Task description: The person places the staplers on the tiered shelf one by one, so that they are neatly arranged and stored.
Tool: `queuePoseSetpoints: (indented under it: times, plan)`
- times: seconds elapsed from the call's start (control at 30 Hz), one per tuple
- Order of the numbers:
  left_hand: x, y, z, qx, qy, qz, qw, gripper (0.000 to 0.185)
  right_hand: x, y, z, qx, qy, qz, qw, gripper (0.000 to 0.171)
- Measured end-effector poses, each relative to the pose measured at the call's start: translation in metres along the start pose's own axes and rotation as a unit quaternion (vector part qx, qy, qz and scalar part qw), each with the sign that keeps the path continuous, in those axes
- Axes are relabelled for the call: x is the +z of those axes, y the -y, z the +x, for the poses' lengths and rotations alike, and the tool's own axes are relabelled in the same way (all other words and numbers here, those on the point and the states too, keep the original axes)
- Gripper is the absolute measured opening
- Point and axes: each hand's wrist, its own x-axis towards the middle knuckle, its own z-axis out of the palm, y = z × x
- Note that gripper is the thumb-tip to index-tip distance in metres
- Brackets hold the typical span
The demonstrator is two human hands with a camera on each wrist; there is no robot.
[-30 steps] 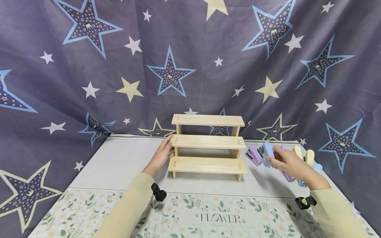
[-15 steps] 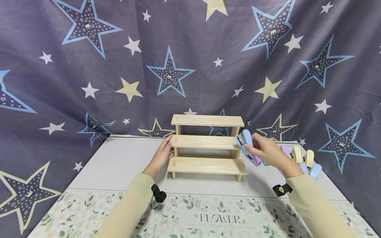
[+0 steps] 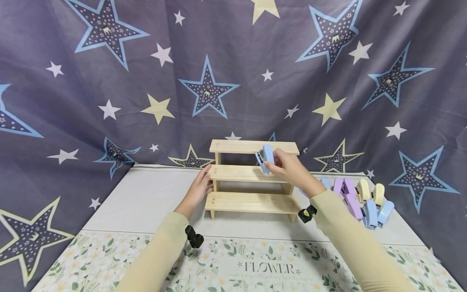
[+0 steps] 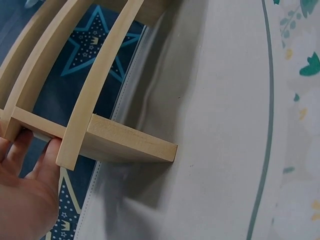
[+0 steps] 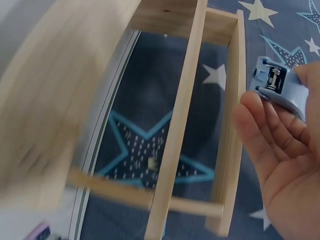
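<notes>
A pale wooden three-step shelf stands near the back of the table. At its left end, my left hand holds the side by the middle step; in the left wrist view its bent fingers reach around the side rail. My right hand pinches a light blue stapler between thumb and fingers. That stapler is tilted up in front of the gap between the top and middle steps. Seen from the right wrist, one end of the stapler shows beyond the fingers, near the top step.
Right of the shelf lies a cluster of several staplers: purple, blue and yellow. My right forearm passes in front of part of it. A star-patterned curtain hangs close behind. A floral cloth covers the front.
My right hand has carried the blue stapler leftward from the cluster, over the shelf's right end, to the middle step. The left hand has stayed in place on the shelf.
</notes>
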Motion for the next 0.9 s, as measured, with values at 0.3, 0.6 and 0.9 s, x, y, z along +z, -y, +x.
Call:
queuePoseSetpoints:
  times: [0.3,0.6,0.9]
  plan:
    - [0.001,-0.001,0.0,0.001,0.0,0.0,1.0,0.051,0.019,0.018,0.035,0.04,-0.021,0.042,0.998,0.025]
    - [0.0,0.0,0.0,0.006,0.004,-0.012,0.9999,0.05,0.031,0.032,0.065,0.074,-0.04,0.07,0.994,0.032]
    - [0.001,0.0,-0.001,0.01,0.001,-0.007,0.9999,0.05,0.038,0.043,0.092,0.096,-0.047,0.054,0.993,0.036]
